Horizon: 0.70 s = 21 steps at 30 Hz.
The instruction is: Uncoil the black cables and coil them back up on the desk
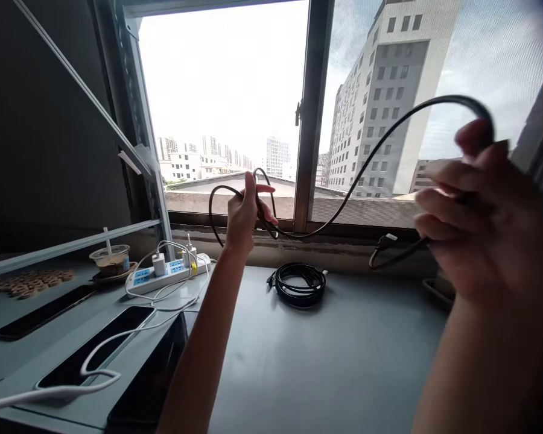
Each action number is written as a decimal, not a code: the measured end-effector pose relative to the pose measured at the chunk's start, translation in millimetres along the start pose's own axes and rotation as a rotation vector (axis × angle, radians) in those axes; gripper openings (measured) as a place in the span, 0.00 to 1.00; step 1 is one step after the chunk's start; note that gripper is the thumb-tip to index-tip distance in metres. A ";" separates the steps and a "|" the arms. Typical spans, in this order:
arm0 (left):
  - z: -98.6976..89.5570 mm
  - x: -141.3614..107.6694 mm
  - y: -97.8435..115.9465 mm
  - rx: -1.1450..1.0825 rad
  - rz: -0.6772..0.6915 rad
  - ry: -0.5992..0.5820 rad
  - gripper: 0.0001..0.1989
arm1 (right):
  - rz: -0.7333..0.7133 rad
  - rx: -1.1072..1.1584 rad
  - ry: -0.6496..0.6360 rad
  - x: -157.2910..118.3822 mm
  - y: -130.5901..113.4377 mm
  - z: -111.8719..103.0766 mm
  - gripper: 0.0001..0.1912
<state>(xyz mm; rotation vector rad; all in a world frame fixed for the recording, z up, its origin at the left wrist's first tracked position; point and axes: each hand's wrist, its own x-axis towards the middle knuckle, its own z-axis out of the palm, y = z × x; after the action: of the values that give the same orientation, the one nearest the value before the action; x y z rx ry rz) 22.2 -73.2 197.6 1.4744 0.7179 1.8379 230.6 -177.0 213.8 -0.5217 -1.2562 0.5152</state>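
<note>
A black cable (pixel 361 172) hangs in the air between my two hands, arching high near the right one and sagging toward the left. My left hand (pixel 248 211) is closed around it, with loose loops standing out on both sides of the fingers. Closer to the camera, my right hand (pixel 470 205) grips the cable between thumb and fingers, slightly blurred. Below that hand a short end dangles, tipped with a plug (pixel 385 241) that has a pale metal end. On the table beneath lies a coiled black cable (pixel 300 286).
A white power strip (pixel 167 274) with chargers and white cords stands left on the table (pixel 326 367). Phones (pixel 99 343), a dark tablet-like slab (pixel 151 374), a lidded drink cup (pixel 111 259) and small brown pieces (pixel 27 282) lie leftward. A metal frame (pixel 151 150) and window (pixel 317 120) stand behind.
</note>
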 end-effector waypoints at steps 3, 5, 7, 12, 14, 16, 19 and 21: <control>0.7 -1.9 -1.2 0.101 -0.002 -0.022 0.29 | 0.220 0.246 -0.048 5.3 9.9 9.1 0.01; 1.7 -2.9 -3.1 0.159 0.005 -0.039 0.30 | 0.272 0.268 -0.082 7.9 14.4 11.9 0.03; 3.4 -4.5 -3.4 0.170 0.008 -0.051 0.30 | 0.276 0.237 -0.135 8.4 16.2 13.1 0.03; 10.8 -10.6 1.2 0.141 -0.026 -0.140 0.31 | 0.342 0.043 -0.299 5.2 26.2 20.6 0.15; 13.6 -11.5 1.7 0.175 -0.063 -0.193 0.32 | 0.377 -0.085 -0.374 4.3 33.9 25.1 0.22; 15.5 -11.1 0.3 0.211 -0.113 -0.218 0.33 | 0.402 -0.200 -0.470 3.6 40.3 29.1 0.28; 17.4 -10.0 -3.9 0.263 -0.187 -0.265 0.35 | 0.429 -0.288 -0.641 1.9 44.1 34.0 0.30; 19.3 -10.5 -6.8 0.312 -0.201 -0.315 0.37 | 0.421 -0.322 -0.725 0.5 44.6 36.7 0.26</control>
<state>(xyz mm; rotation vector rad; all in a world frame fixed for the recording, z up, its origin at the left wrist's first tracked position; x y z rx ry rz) 43.6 -77.0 190.1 1.7664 0.9841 1.3467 191.7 -138.9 194.5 -0.9299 -1.9534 0.9118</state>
